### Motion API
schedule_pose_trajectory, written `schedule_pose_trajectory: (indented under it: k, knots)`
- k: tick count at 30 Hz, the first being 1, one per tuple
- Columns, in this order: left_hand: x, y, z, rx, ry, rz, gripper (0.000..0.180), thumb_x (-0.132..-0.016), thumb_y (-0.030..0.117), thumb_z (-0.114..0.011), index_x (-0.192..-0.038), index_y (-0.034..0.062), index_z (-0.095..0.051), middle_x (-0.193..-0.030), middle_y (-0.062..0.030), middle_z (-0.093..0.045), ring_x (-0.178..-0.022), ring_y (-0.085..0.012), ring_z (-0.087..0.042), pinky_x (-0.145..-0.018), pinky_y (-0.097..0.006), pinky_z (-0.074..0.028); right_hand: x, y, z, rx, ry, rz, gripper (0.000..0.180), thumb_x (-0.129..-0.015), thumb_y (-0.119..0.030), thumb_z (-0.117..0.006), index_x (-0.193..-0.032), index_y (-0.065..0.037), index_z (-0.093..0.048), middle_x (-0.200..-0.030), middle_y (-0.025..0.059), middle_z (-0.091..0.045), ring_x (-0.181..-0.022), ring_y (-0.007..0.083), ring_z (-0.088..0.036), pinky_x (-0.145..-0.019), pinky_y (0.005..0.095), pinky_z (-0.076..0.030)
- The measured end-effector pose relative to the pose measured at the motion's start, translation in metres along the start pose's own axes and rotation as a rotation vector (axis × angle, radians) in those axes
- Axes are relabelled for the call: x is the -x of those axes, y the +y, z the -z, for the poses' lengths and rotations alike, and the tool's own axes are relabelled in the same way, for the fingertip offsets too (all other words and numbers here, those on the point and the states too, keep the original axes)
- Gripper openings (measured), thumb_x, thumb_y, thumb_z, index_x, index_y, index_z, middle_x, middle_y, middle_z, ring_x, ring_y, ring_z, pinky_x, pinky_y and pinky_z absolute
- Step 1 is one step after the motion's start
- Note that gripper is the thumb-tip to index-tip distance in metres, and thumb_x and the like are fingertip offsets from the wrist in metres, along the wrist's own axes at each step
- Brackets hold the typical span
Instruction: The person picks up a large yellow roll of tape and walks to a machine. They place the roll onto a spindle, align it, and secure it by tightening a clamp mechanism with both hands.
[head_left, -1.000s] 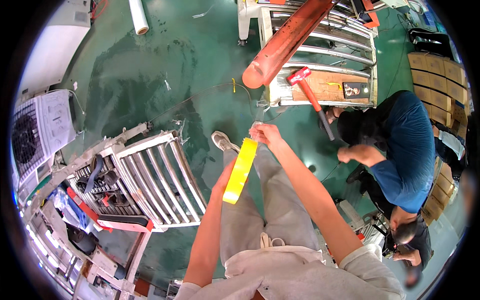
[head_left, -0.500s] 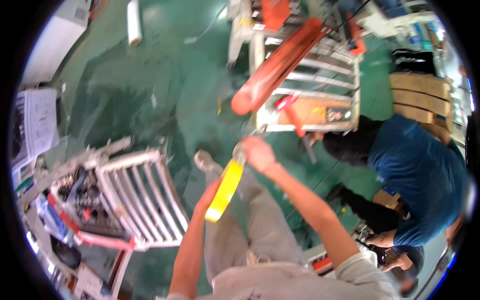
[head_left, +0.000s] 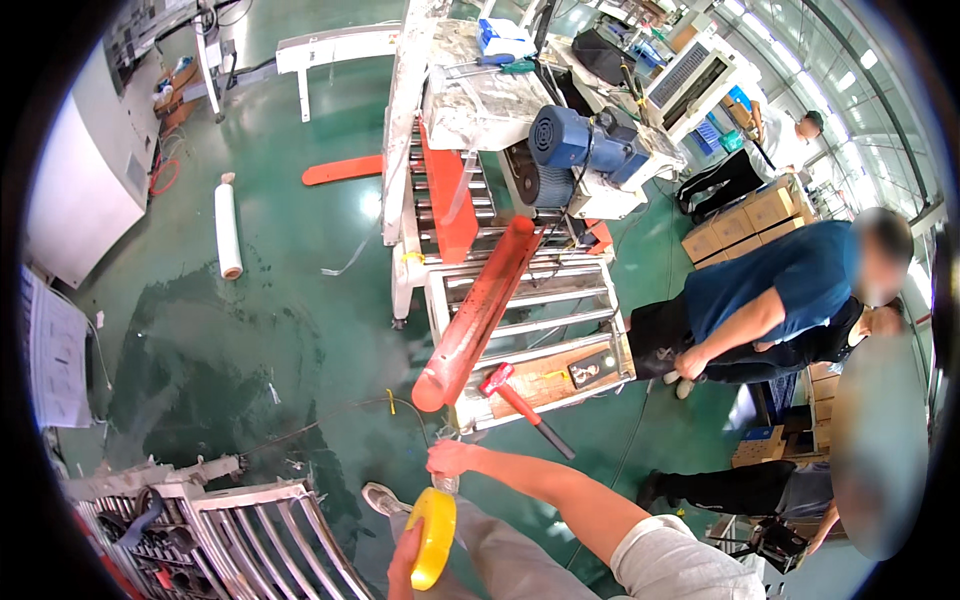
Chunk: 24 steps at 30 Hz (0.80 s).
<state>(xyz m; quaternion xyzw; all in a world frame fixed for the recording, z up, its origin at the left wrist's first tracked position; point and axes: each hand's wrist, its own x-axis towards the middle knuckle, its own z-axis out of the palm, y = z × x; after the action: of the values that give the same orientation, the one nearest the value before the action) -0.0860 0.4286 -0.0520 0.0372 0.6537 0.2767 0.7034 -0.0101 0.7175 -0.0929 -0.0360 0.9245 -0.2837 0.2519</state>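
Yellow tape roll (head_left: 432,537): lower in view than a second ago, near the knees, beside the chrome grille (head_left: 262,540).
Change: view lifted toward the roller conveyor (head_left: 520,310); tape strand barely visible now.
Left hand (head_left: 404,568): wrapped around the roll's lower edge.
Right hand (head_left: 450,458): pinched shut just above the roll, forearm reaching left.
Nearby: red-headed mallet (head_left: 522,400).

Bright daylight from windows (upper right); floor glare; fisheye-bent edges.
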Motion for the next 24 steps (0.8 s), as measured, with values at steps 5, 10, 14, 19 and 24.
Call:
schedule_pose_trajectory:
  k: [5,10,14,19,24]
  knots:
    - [0.003,-0.024,-0.001,0.010,0.039,0.066,0.069,-0.100,0.055,-0.039,-0.128,-0.0051,-0.058,-0.117,-0.0155,-0.066,-0.105,-0.0240,-0.063,-0.092,-0.033,-0.045,-0.003,-0.006,-0.026,0.136,0.034,-0.026,0.019,-0.077,-0.030,-0.070,-0.082,-0.011,-0.071,-0.086,0.0077,-0.070,-0.100,0.0282,-0.063,-0.093,0.0486,-0.049]
    - [0.012,-0.024,0.002,0.050,0.010,0.113,0.067,-0.100,0.055,-0.039,-0.129,-0.0022,-0.058,-0.115,-0.0142,-0.067,-0.103,-0.0234,-0.064,-0.090,-0.033,-0.046,-0.005,-0.021,-0.025,0.040,-0.021,-0.183,0.019,-0.080,-0.030,-0.070,-0.089,-0.013,-0.071,-0.098,0.0047,-0.069,-0.113,0.0261,-0.058,-0.097,0.0455,-0.048]
    - [0.015,-0.018,0.005,0.126,-0.054,0.180,0.065,-0.100,0.055,-0.039,-0.130,0.0001,-0.058,-0.113,-0.0132,-0.067,-0.101,-0.0229,-0.064,-0.088,-0.033,-0.047,0.012,-0.039,-0.004,-0.076,0.028,-0.267,0.027,-0.087,-0.017,-0.058,-0.112,-0.016,-0.067,-0.118,0.0027,-0.063,-0.125,0.0244,-0.049,-0.103,0.0418,-0.042]
    - [0.025,0.005,0.010,0.205,-0.119,0.241,0.064,-0.099,0.055,-0.039,-0.132,0.0030,-0.057,-0.111,-0.0119,-0.068,-0.099,-0.0223,-0.065,-0.086,-0.033,-0.048,0.042,-0.091,0.004,0.098,0.392,-0.557,0.070,-0.083,-0.009,-0.060,-0.148,-0.026,-0.037,-0.153,0.0125,-0.032,-0.144,0.0297,-0.030,-0.108,0.0448,-0.040]
    - [0.059,0.040,0.023,0.228,-0.090,0.245,0.063,-0.099,0.055,-0.039,-0.133,0.0060,-0.057,-0.109,-0.0106,-0.069,-0.097,-0.0217,-0.066,-0.084,-0.033,-0.050,0.075,-0.134,0.066,-0.461,0.259,-0.754,0.085,-0.079,-0.005,-0.061,-0.153,-0.031,-0.028,-0.159,0.0199,-0.018,-0.139,0.0400,-0.038,-0.102,0.0455,-0.048]
